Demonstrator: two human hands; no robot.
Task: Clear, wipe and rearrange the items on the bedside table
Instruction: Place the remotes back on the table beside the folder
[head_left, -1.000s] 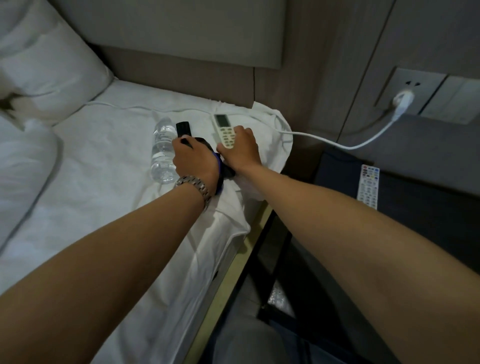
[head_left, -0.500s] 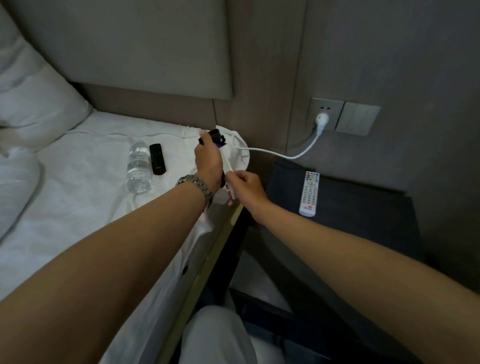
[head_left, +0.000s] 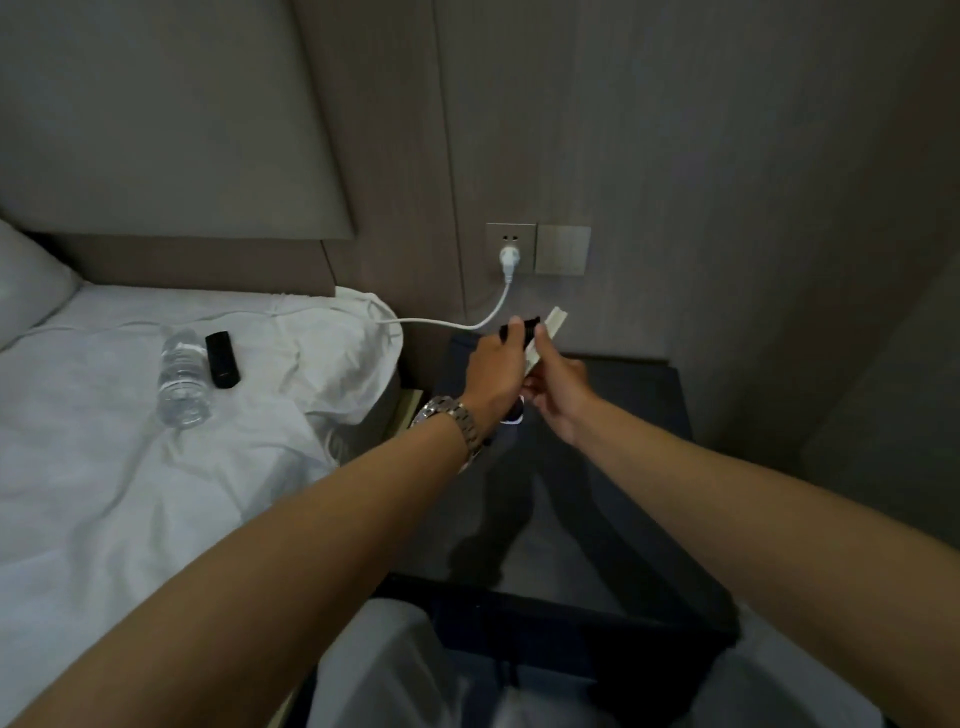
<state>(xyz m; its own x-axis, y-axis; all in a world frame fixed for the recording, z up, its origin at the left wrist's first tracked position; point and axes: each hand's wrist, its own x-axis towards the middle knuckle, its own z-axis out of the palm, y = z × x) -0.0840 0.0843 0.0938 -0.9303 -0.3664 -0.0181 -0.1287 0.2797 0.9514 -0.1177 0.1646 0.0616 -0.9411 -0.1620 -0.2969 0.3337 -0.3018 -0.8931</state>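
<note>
While over bedside table (head_left: 649, 467), left hand (head_left: 491, 382) grips dark object (head_left: 522, 328)

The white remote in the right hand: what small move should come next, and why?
Probably lower the white remote onto the bedside table. The right hand holds it above the dark top, beside the left hand, which grips a black item.

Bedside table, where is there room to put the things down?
The bedside table is bare at its near half, below both hands, and at its right side by the wall. The far left corner is crowded: the left hand and right hand hold a black object and the white remote there, under the charger cable.
</note>
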